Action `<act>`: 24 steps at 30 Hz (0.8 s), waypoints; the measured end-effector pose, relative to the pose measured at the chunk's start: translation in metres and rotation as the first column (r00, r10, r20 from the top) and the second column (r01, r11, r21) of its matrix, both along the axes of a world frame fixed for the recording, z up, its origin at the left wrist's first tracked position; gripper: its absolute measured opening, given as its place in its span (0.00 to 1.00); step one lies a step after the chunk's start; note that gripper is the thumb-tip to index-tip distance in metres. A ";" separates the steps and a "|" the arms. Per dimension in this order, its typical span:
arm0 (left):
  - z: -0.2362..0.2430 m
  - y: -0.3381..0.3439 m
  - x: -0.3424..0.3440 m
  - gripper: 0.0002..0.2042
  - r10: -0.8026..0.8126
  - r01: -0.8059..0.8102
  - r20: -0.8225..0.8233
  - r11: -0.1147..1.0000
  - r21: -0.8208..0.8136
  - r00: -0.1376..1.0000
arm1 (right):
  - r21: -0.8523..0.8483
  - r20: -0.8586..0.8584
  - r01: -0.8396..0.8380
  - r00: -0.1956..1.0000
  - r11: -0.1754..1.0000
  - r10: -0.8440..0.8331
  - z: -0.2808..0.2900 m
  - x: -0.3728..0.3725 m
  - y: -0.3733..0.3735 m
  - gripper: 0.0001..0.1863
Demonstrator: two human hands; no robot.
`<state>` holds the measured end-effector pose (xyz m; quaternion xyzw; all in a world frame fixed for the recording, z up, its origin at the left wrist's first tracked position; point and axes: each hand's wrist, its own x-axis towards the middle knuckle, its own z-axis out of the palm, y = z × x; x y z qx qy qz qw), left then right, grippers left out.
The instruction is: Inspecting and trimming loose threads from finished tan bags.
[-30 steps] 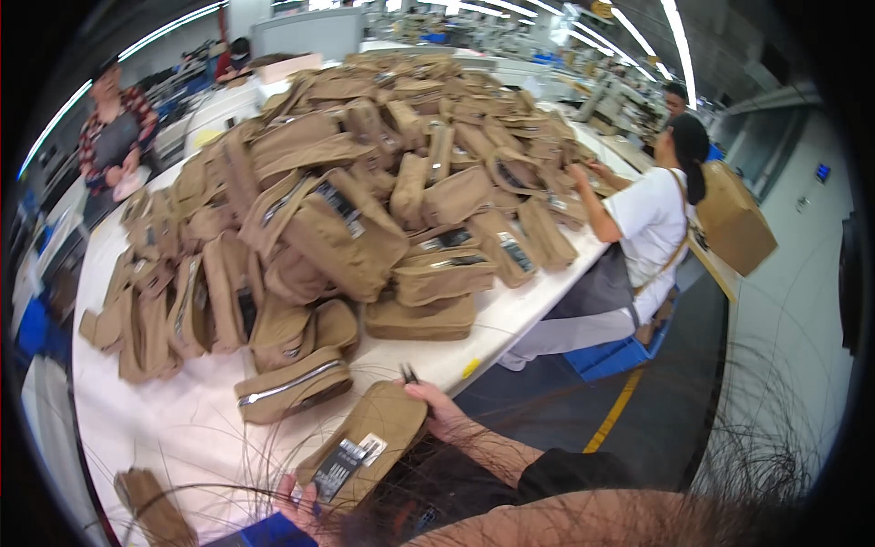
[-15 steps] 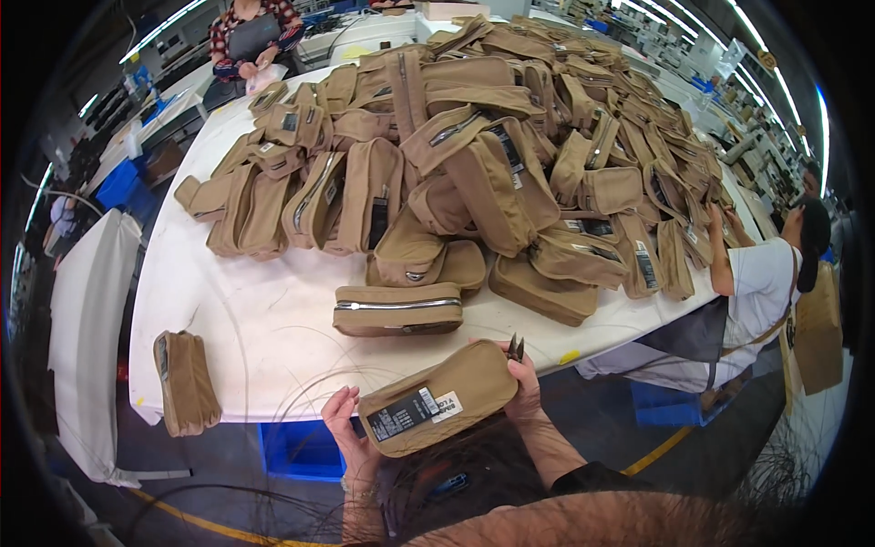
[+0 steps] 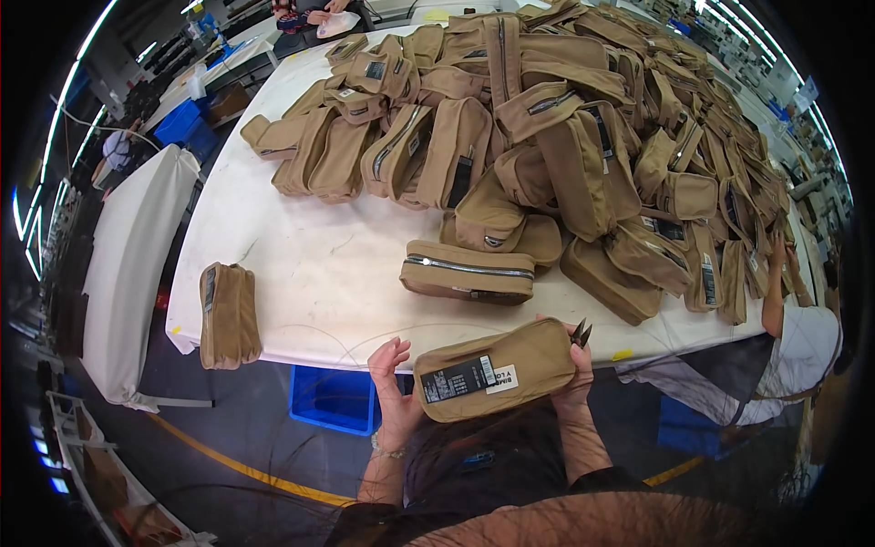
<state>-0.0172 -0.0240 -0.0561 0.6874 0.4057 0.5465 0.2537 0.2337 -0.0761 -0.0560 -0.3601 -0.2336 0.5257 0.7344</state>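
Note:
A tan fabric pouch point(image 3: 538, 357) with a black label and a white tag on its upper face is held in front of me, past the table's near edge. My right hand point(image 3: 574, 387) grips its right end. Dark pointed thread snips point(image 3: 581, 334) stick up from that same hand, tips away from me. My left hand point(image 3: 394, 397) is at the pouch's left end, its fingers stretched upward and the palm close against the side; whether it bears weight I cannot tell. Just beyond lies another tan pouch point(image 3: 469, 272), its silver zipper facing me.
A large heap of tan pouches point(image 3: 583, 173) covers the far and right parts of the white table point(image 3: 310, 246). One pouch point(image 3: 230, 314) stands alone at the left edge. A blue bin point(image 3: 333, 398) sits below the table. Another person point(image 3: 793, 351) works at the right.
My view has shifted, so table and heap appear further right and higher. The pouch remains between my hands and looks slightly more level. The left fingers still point upward.

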 end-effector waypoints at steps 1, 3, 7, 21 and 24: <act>0.001 -0.001 -0.001 0.26 0.002 -0.002 0.000 1.000 0.000 1.000 | 0.000 0.000 -0.002 1.000 1.000 0.002 0.001 0.000 -0.001 0.30; 0.002 -0.001 -0.001 0.26 -0.025 0.025 0.005 1.000 0.011 1.000 | 0.004 0.027 -0.007 1.000 1.000 0.007 0.002 0.002 -0.003 0.31; -0.004 -0.001 -0.007 0.28 -0.015 0.020 -0.046 0.995 0.102 0.999 | -0.022 0.023 0.013 1.000 1.000 -0.013 0.002 0.001 -0.001 0.31; 0.001 -0.013 -0.011 0.26 -0.062 0.063 -0.281 0.998 -0.008 0.958 | -0.113 -0.013 0.058 0.998 0.992 -0.060 -0.007 -0.001 -0.001 0.22; 0.012 -0.010 -0.011 0.22 -0.034 0.118 -0.399 0.975 0.187 0.916 | -0.155 -0.013 0.081 0.996 0.985 -0.084 0.001 -0.004 0.000 0.19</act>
